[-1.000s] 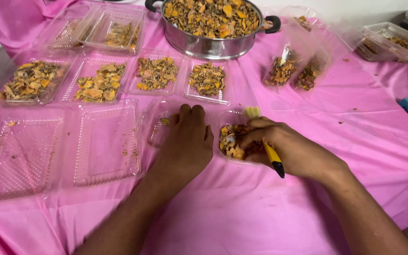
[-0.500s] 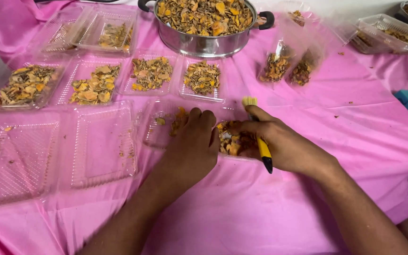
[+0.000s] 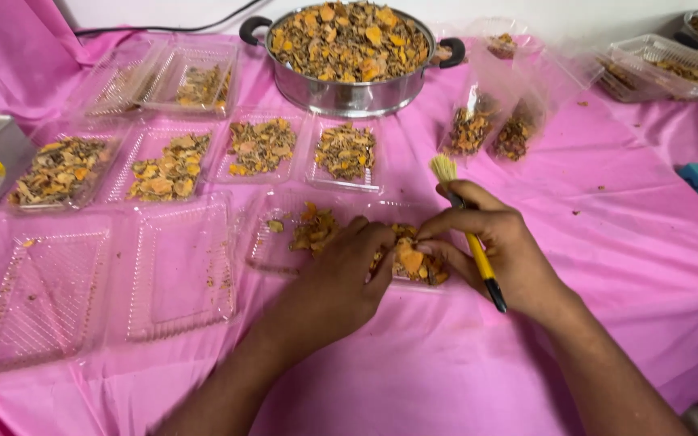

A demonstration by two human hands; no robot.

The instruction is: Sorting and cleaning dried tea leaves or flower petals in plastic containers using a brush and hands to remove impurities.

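Note:
My left hand (image 3: 339,278) rests over a clear plastic tray (image 3: 272,242) in front of me, its fingertips touching orange and brown dried pieces (image 3: 409,260) in the tray's right half. My right hand (image 3: 502,246) grips a small brush (image 3: 468,230) with a yellow and black handle, its pale bristles pointing up and away. The right fingers also pinch at the same pile of pieces. More dried pieces (image 3: 313,228) lie in the tray's left half.
A steel pot (image 3: 349,93) heaped with dried pieces stands at the back. Several filled clear trays (image 3: 173,165) line the middle row, and empty open trays (image 3: 179,270) lie at left. Small filled bags (image 3: 470,129) stand right of the pot. A pink cloth (image 3: 624,242) covers the table.
Both hands have stayed over the front tray; my left hand slid a little right toward the pile while the right kept hold of the brush.

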